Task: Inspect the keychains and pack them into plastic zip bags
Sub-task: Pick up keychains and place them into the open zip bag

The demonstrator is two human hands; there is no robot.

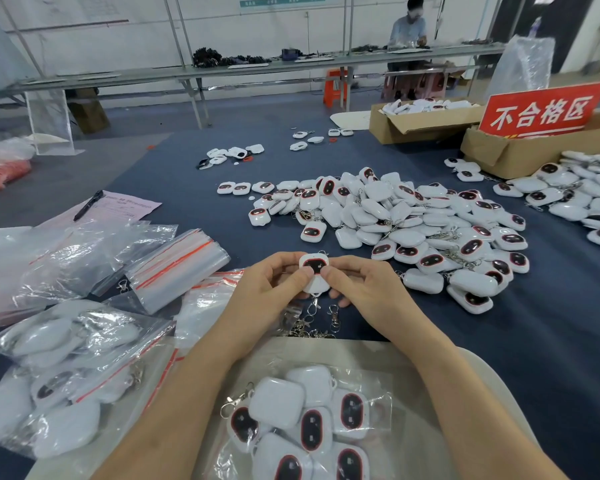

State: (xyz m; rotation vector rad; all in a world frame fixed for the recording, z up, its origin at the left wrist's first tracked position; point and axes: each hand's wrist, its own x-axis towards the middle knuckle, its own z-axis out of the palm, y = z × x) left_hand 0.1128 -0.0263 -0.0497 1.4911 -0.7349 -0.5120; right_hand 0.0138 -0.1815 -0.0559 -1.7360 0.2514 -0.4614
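A white wall (125, 36) closes the far side of the room, with papers and a chart pinned high on it. In front of it runs a long grey bench (222, 69) on slanted metal legs, where a seated person (409, 26) works. An orange stool (335, 86) stands beneath it on the grey floor (146, 109). Nearer, the worktop (174, 174) is covered in dark blue cloth. The light is even and bright.

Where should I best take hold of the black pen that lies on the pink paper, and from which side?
Grip the black pen around the middle of its barrel, coming down from above. It lies flat and slanted on the pink paper, so pinch across its narrow width. Its sides look clear of the plastic bags nearby.
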